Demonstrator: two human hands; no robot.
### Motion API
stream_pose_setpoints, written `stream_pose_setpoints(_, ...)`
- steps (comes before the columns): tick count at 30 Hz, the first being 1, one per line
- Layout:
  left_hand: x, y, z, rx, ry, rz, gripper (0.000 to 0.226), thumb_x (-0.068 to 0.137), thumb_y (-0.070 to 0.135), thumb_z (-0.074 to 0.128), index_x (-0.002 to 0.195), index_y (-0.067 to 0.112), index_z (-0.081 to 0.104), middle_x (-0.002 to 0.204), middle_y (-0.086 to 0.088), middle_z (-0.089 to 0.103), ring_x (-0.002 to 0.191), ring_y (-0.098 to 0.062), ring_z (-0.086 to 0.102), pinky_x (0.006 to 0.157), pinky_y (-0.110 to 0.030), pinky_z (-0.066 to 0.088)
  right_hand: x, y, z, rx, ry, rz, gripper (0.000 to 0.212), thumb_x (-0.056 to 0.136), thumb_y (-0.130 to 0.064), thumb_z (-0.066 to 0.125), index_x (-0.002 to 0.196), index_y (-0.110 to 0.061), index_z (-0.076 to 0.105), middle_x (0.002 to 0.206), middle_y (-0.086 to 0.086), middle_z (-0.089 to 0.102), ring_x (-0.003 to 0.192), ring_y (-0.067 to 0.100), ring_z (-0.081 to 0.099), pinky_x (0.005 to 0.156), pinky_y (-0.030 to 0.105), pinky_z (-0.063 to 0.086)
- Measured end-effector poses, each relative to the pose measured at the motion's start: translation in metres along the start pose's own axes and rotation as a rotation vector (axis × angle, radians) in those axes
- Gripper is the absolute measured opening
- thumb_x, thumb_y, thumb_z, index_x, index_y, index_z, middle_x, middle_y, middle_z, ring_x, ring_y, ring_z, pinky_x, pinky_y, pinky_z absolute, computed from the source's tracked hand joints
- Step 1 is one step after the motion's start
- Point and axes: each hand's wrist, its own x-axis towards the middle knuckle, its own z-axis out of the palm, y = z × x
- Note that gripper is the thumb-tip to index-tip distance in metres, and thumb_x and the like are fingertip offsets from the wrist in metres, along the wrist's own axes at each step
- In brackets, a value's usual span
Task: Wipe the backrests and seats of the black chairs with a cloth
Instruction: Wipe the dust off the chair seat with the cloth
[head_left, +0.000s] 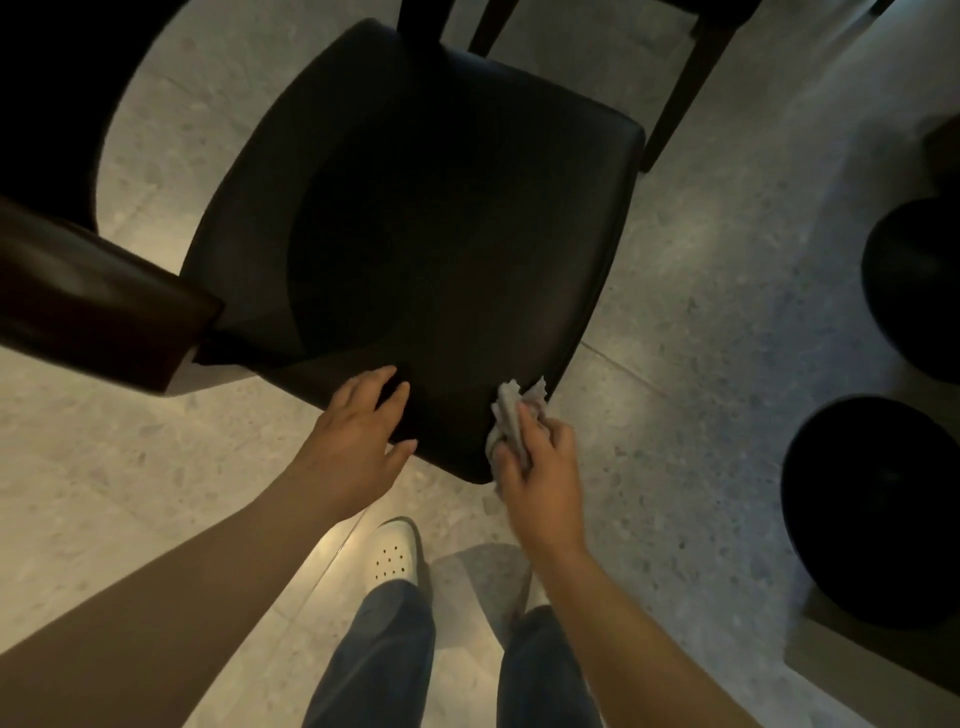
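Observation:
A black padded chair (426, 218) fills the middle of the head view, seen from above, its curved backrest edge nearest me. My left hand (358, 431) rests on that near edge with fingers spread and fairly straight. My right hand (540, 467) grips a crumpled grey cloth (511, 415) and holds it against the chair's near right corner. The cloth sticks up between my thumb and fingers.
A dark brown wooden piece of furniture (98, 301) juts in at the left, close to the chair. Dark chair or table legs (685, 78) stand at the top. Two round black stools (878, 504) sit at the right. Speckled stone floor (717, 322) surrounds everything; my white shoe (392, 556) is below.

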Motion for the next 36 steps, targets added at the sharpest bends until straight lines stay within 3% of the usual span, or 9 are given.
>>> stream_pose_setpoints(4, -0.027, -0.002, 0.002, -0.001, -0.034, -0.062, 0.062, 0.098, 0.045, 0.048, 0.152, 0.021, 0.028, 0.156, 0.001, 0.023, 0.144, -0.018, 0.021, 0.114, -0.031, 0.028, -0.041, 0.0, 0.015, 0.013, -0.165, 0.09, 0.044, 0.095, -0.028, 0.057, 0.138, -0.032, 0.047, 0.117, -0.014, 0.044, 0.097, 0.003, 0.053, 0.09, 0.024, 0.053)
stream_pose_setpoints(7, -0.046, 0.004, -0.003, 0.032, -0.082, -0.076, 0.062, 0.098, 0.048, 0.044, 0.152, 0.023, 0.027, 0.156, 0.001, 0.027, 0.143, -0.019, 0.026, 0.113, -0.029, 0.029, -0.052, -0.005, -0.005, -0.038, -0.236, 0.089, 0.033, 0.095, -0.026, 0.058, 0.128, -0.029, 0.057, 0.107, -0.014, 0.05, 0.088, 0.0, 0.053, 0.082, 0.016, 0.051)
stream_pose_setpoints(11, -0.06, 0.032, -0.036, 0.034, -0.102, -0.05, 0.059, 0.098, 0.049, 0.045, 0.151, 0.026, 0.029, 0.156, 0.003, 0.029, 0.142, -0.016, 0.03, 0.112, -0.027, 0.03, -0.047, -0.028, -0.068, 0.075, -0.005, 0.048, 0.036, 0.092, -0.019, 0.061, 0.128, -0.024, 0.059, 0.103, -0.009, 0.054, 0.09, 0.004, 0.055, 0.081, 0.021, 0.052)
stream_pose_setpoints(14, -0.066, 0.06, -0.068, -0.036, -0.09, 0.008, 0.057, 0.096, 0.046, 0.052, 0.148, 0.027, 0.036, 0.149, 0.005, 0.037, 0.135, -0.013, 0.039, 0.107, -0.025, 0.037, -0.041, -0.043, -0.119, 0.067, 0.082, -0.005, 0.031, 0.092, -0.02, 0.062, 0.121, -0.028, 0.06, 0.1, -0.009, 0.054, 0.086, 0.001, 0.054, 0.07, 0.012, 0.043)
stream_pose_setpoints(16, -0.071, 0.085, -0.095, -0.057, -0.06, 0.053, 0.057, 0.095, 0.044, 0.055, 0.147, 0.027, 0.038, 0.144, 0.007, 0.041, 0.13, -0.011, 0.042, 0.105, -0.025, 0.041, -0.042, -0.054, -0.157, 0.06, 0.141, -0.038, 0.023, 0.091, -0.021, 0.062, 0.113, -0.026, 0.064, 0.097, -0.005, 0.057, 0.084, 0.002, 0.055, 0.068, 0.014, 0.042)
stream_pose_setpoints(20, -0.085, 0.147, -0.153, -0.082, 0.013, 0.148, 0.058, 0.094, 0.042, 0.057, 0.146, 0.027, 0.037, 0.142, 0.008, 0.041, 0.13, -0.011, 0.042, 0.107, -0.03, 0.041, -0.056, -0.08, -0.227, 0.052, 0.256, -0.084, 0.026, 0.087, -0.02, 0.063, 0.112, -0.024, 0.067, 0.097, -0.003, 0.06, 0.085, 0.002, 0.055, 0.068, 0.013, 0.04)
stream_pose_setpoints(30, -0.135, 0.281, -0.265, -0.066, 0.16, 0.516, 0.056, 0.094, 0.037, 0.058, 0.145, 0.023, 0.04, 0.143, 0.006, 0.042, 0.132, -0.012, 0.039, 0.11, -0.031, 0.038, -0.136, -0.126, -0.37, 0.1, 0.487, -0.089, 0.035, 0.083, -0.014, 0.063, 0.116, -0.023, 0.068, 0.103, 0.003, 0.065, 0.092, 0.017, 0.062, 0.08, 0.037, 0.053)
stream_pose_setpoints(36, -0.157, 0.339, -0.286, 0.025, 0.155, 0.615, 0.059, 0.094, 0.04, 0.058, 0.147, 0.023, 0.038, 0.145, 0.005, 0.041, 0.134, -0.014, 0.039, 0.11, -0.031, 0.037, -0.179, -0.117, -0.428, 0.164, 0.585, -0.02, 0.029, 0.089, -0.028, 0.063, 0.117, -0.027, 0.066, 0.105, -0.005, 0.063, 0.094, 0.012, 0.06, 0.075, 0.029, 0.05)
